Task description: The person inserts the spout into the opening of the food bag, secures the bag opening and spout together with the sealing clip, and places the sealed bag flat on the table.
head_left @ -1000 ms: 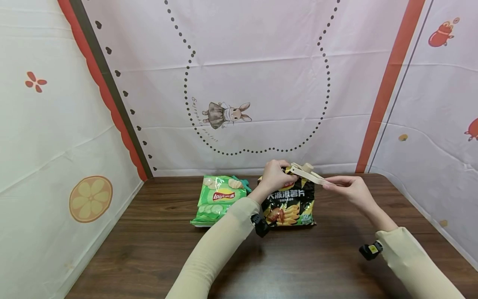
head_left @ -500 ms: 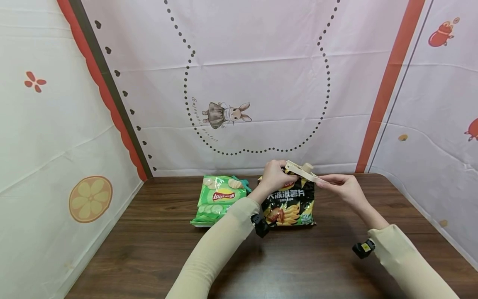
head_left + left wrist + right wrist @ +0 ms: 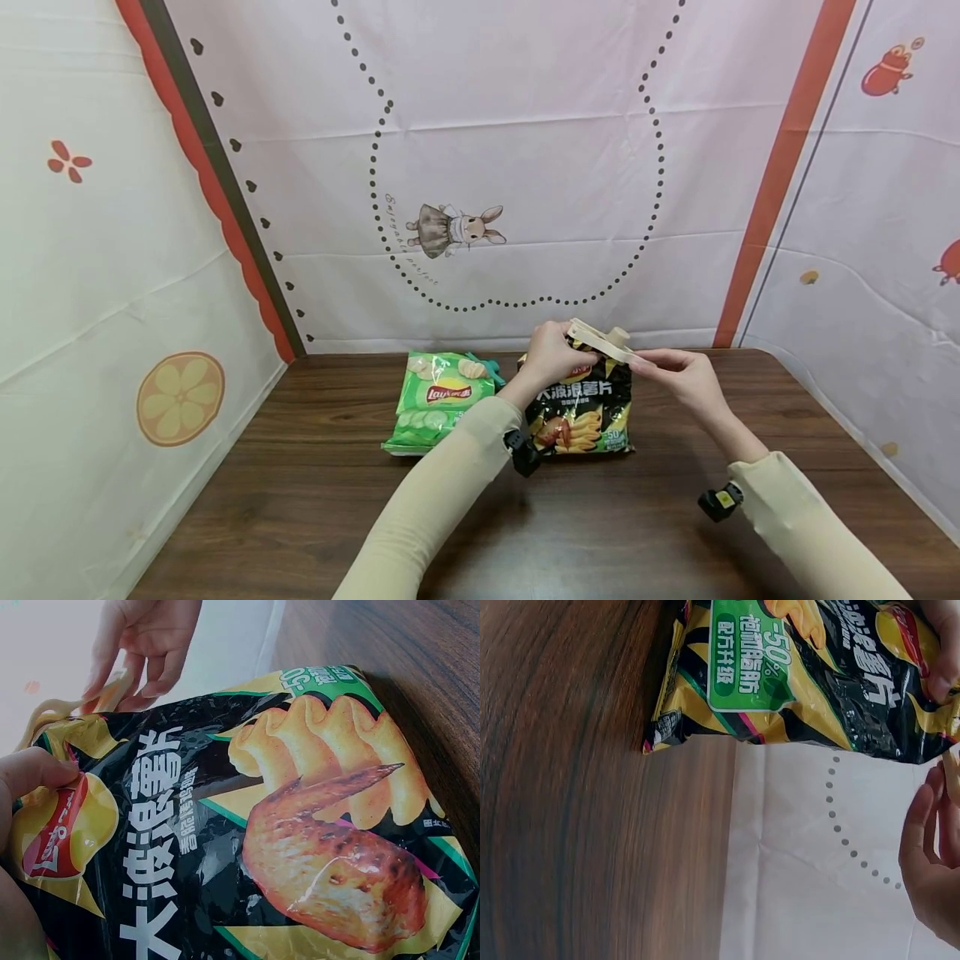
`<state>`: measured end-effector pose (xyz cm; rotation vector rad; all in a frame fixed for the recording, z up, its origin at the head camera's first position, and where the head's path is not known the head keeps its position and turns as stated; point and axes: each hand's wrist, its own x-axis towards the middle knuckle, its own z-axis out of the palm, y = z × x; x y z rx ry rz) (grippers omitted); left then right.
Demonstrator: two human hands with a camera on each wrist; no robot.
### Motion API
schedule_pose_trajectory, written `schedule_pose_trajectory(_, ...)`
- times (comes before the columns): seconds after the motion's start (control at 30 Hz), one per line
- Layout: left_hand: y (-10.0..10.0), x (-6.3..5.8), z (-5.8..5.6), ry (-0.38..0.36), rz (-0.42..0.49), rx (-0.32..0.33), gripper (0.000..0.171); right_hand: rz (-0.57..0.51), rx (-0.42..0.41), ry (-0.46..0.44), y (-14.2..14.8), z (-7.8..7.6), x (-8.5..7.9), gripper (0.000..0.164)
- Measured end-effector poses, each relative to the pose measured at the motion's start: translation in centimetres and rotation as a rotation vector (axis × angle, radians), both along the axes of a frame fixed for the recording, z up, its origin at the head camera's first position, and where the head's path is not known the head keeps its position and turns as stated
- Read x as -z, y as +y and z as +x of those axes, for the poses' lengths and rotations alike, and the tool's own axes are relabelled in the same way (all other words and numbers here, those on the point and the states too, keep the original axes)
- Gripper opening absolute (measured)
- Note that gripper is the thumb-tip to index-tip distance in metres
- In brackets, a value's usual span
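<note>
A black chip bag [image 3: 579, 429] with a chicken wing picture stands on the table. My left hand [image 3: 551, 357] pinches its top edge, the thumb [image 3: 37, 769] lying on the front near the red logo. Across the top of the bag slants a cream bag clip [image 3: 602, 342] with a round knob-like spout [image 3: 618, 336]. The right end of this clip is pinched between the thumb and fingers of my right hand [image 3: 684, 377]. In the left wrist view the clip's two bars stand apart at the bag's top corner. My left fingers behind the bag are hidden.
A green chip bag [image 3: 435, 408] lies to the left of the black one, with a teal object [image 3: 493, 368] at its upper right corner. The brown wooden table [image 3: 315, 500] meets a printed white cloth [image 3: 525, 167] at the back and sides.
My right hand has moved left with the clip, so the clip reaches further over the bag's top, up to my left fingers. The left hand and both bags have stayed put.
</note>
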<state>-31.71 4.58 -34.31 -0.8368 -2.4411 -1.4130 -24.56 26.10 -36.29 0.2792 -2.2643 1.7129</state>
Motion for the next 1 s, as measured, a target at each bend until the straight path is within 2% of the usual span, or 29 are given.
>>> schedule_pose_trajectory(0.17, 0.1, 0.0, 0.1, -0.011, 0.007, 0.005, 0.022, -0.020, 0.033, 0.011, -0.5, -0.1, 0.3, 0.035)
schedule_pose_trajectory(0.5, 0.0, 0.0, 0.2, -0.005, 0.012, 0.014, 0.025, -0.072, 0.040, 0.027, -1.1, -0.2, 0.5, 0.029)
schedule_pose_trajectory(0.77, 0.0, 0.0, 0.2, -0.016, 0.000, 0.000, 0.023, 0.040, 0.071, 0.010, -1.4, 0.1, 0.1, 0.040)
schedule_pose_trajectory(1.0, -0.1, -0.1, 0.3, -0.014, -0.007, -0.006, 0.024, 0.074, 0.055, 0.030, -1.4, 0.0, -0.1, 0.037)
